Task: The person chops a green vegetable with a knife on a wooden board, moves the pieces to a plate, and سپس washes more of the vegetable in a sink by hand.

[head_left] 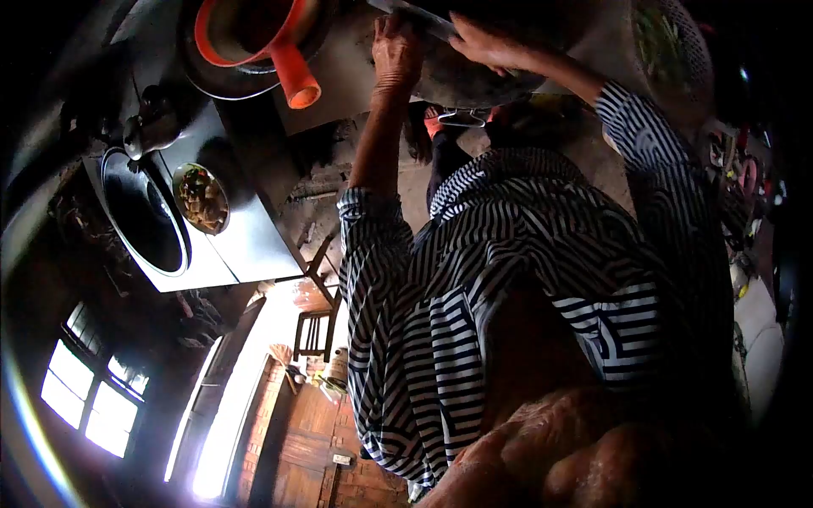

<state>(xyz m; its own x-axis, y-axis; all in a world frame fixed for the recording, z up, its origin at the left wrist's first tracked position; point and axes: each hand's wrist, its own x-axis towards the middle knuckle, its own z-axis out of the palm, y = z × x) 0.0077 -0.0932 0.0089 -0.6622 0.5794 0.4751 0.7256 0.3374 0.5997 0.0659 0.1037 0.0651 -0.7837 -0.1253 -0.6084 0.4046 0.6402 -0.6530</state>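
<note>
At the top of the head view, my right hand (489,44) is closed at the near end of a knife (421,19) with a broad metal blade; its handle is hidden by the hand. My left hand (396,52) is beside the blade, its fingers curled and pointing away from me. Whatever lies under those fingertips is too dark and cut off to make out. Below both hands is a dark, round board (461,80), partly in shadow.
An orange-red dipper (294,78) lies over a round pan at upper left. On a pale stove top (246,241) are a large wok (144,212) and a bowl of food (201,200). A basket of green vegetables (660,46) is at upper right. A wooden chair (315,334) stands behind.
</note>
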